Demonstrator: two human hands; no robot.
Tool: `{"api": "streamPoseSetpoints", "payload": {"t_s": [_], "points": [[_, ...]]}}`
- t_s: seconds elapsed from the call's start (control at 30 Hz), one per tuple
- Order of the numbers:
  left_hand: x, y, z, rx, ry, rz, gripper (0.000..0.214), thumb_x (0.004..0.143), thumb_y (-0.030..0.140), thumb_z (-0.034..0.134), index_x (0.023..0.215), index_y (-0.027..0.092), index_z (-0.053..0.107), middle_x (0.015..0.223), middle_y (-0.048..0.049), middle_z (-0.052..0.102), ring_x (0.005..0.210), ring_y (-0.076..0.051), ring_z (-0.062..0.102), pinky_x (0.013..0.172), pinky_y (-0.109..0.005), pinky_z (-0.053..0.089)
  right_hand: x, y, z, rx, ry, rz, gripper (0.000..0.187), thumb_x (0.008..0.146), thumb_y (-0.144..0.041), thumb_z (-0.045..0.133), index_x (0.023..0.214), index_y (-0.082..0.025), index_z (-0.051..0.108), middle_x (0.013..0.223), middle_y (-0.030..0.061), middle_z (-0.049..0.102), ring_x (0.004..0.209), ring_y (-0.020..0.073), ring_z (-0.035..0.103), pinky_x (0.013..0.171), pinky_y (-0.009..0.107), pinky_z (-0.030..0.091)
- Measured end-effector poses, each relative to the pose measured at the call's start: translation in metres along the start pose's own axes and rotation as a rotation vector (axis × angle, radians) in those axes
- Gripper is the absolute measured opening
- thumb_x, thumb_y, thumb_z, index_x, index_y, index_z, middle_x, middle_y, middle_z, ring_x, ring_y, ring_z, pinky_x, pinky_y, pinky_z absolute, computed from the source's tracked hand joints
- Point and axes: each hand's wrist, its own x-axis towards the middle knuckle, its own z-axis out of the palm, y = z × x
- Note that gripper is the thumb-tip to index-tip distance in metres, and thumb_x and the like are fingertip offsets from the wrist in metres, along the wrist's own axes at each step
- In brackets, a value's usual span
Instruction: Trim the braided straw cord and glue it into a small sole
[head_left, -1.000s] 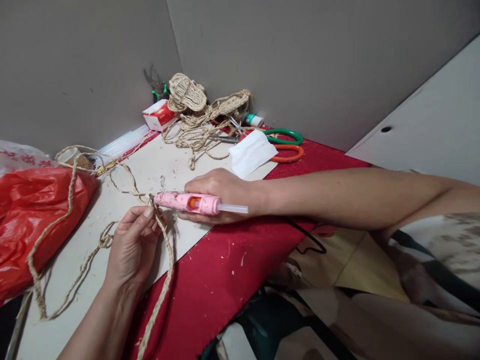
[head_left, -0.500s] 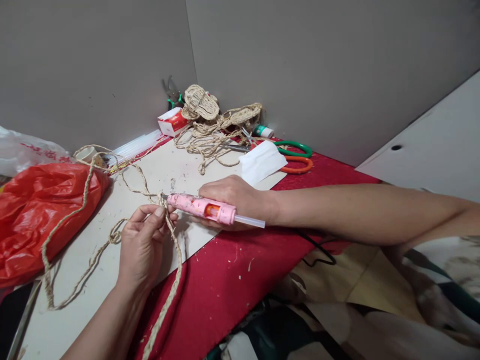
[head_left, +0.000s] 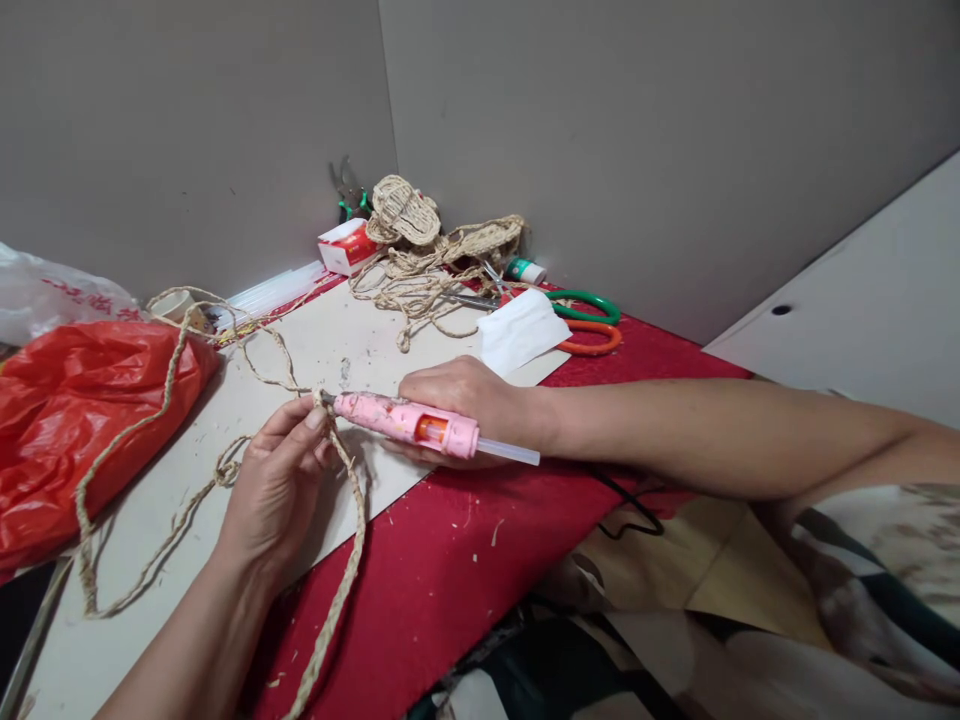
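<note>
Barely a shift this last second: the right hand [head_left: 459, 396] stays clenched round the pink glue gun [head_left: 405, 421], nozzle now touching the braided rope [head_left: 358, 545] pinched in the left hand [head_left: 276, 487] over the desk [head_left: 465, 560], so the join holds steady.

Both forearms [head_left: 675, 430] are bare as far as you can see them. Left hand [head_left: 274, 480] shows a short, plain thumbnail. Clothing [head_left: 862, 580] down in the lap is a loose cream, dark-green and brown print.
</note>
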Motion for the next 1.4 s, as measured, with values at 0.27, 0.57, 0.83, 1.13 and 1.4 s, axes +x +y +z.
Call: {"api": "streamPoseSetpoints", "payload": {"t_s": [0.27,0.57,0.83,1.13,1.4], "points": [[0.002,0.007,-0.004,-0.069,-0.106,-0.118,0.016,0.069,0.011,0.076,0.081,0.013,0.065,0.065,0.0025,0.054,0.052,-0.005,0.046,0.049,-0.016,0.043,-0.001,0.002,0.0,0.031,-0.006,-0.025,0.031,0.087,-0.042,0.05,0.069,-0.016,0.047,0.061,-0.0005,0.049,0.055,0.0085,0.038,0.052,0.023,0.026],[0.002,0.006,-0.006,-0.162,-0.056,-0.11,0.011,0.073,0.015,0.072,0.083,0.012,0.068,0.074,-0.0009,0.063,0.067,-0.01,0.06,0.063,-0.023,0.055,0.0,0.001,0.002,0.03,0.028,-0.055,0.033,0.087,-0.042,0.051,0.066,-0.016,0.047,0.06,-0.0008,0.049,0.053,0.0081,0.038,0.051,0.023,0.026],[0.0,0.009,-0.001,-0.063,-0.04,-0.097,0.028,0.061,0.008,0.079,0.087,0.012,0.071,0.07,0.0001,0.064,0.054,-0.006,0.056,0.053,-0.015,0.051,0.007,0.001,-0.006,0.467,-0.125,0.09,0.04,0.093,-0.033,0.049,0.126,-0.014,0.058,0.117,0.0095,0.067,0.101,0.0139,0.064,0.086,0.026,0.05],[0.002,0.005,-0.006,-0.048,-0.103,-0.073,0.022,0.065,0.018,0.081,0.084,0.013,0.07,0.066,0.0011,0.062,0.053,-0.006,0.053,0.053,-0.018,0.049,0.007,0.002,-0.009,0.633,-0.189,0.118,0.046,0.093,-0.029,0.051,0.138,-0.021,0.048,0.14,0.0045,0.05,0.13,0.0153,0.047,0.112,0.031,0.036],[0.007,0.001,-0.011,0.047,0.003,-0.013,0.025,0.062,0.022,0.082,0.083,0.014,0.07,0.075,-0.002,0.067,0.061,-0.008,0.059,0.061,-0.018,0.048,0.011,0.006,-0.014,0.556,-0.261,0.123,0.046,0.095,-0.032,0.046,0.139,-0.021,0.047,0.144,0.0033,0.046,0.133,0.0151,0.044,0.113,0.032,0.034]]}}
